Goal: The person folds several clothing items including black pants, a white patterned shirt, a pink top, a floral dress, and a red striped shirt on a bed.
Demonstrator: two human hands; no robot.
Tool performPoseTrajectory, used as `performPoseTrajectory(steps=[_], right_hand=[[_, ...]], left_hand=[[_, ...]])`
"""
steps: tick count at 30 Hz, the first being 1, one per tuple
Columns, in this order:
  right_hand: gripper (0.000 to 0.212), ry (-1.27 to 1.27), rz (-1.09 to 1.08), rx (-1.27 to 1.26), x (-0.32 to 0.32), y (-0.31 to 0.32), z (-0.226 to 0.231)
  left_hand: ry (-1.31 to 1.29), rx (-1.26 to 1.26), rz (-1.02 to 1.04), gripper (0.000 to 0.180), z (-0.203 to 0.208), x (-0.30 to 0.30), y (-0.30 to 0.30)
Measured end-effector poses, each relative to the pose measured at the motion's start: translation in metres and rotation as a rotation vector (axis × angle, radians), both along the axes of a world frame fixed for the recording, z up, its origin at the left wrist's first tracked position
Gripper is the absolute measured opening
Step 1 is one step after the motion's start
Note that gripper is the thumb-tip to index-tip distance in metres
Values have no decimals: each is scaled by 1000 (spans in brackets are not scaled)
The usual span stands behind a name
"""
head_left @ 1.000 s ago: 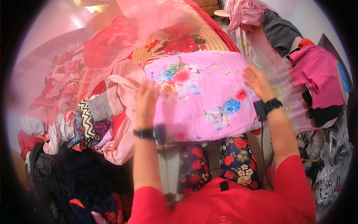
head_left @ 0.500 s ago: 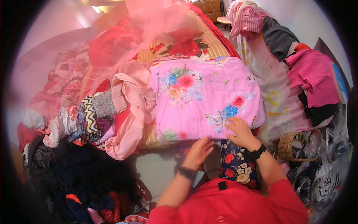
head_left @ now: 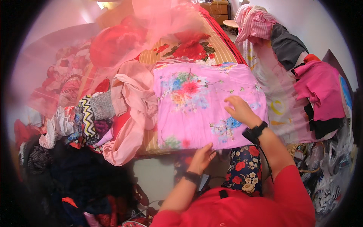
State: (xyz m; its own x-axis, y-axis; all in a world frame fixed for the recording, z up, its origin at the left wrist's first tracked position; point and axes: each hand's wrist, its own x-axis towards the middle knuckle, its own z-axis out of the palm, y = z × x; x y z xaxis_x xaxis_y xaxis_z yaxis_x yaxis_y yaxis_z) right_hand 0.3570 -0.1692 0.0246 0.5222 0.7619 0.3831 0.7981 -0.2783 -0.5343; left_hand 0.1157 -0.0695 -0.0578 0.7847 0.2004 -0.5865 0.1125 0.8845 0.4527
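A folded pink cloth with blue and red flower prints [head_left: 189, 123], perhaps a sheet or quilt cover, lies in a broad, soft rectangle at the bed's near end. Over its right half is my right hand [head_left: 241, 110], fingers stretched out to the left and holding nothing; whether the palm presses on the cloth I cannot tell. My left hand [head_left: 203, 157] is at the middle of the cloth's near edge, thumb up by the edge and fingers loosely apart. Each wrist wears a dark band.
A pale pink crumpled cloth [head_left: 130, 106] lies left of the folded one, beside a row of rolled clothes [head_left: 89, 115]. Sheer pink netting [head_left: 159, 19] hangs over the bed's far left. Clothes including a bright pink garment [head_left: 321, 89] are draped at right, above a wicker basket [head_left: 297, 153].
My right hand has moved up and inward over the cloth from its near edge. My left hand has shifted slightly down, staying by that edge. The view has moved a little.
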Motion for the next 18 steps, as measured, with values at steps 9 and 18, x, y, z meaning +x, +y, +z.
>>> performPoseTrajectory(steps=[9,18], right_hand=[[33,-129,-150,-179,119,117,-43],[95,-74,-108,-509,160,169,8]], left_hand=[[112,-44,4,26,-10,0,5],[165,-32,-19,24,-8,2,11]])
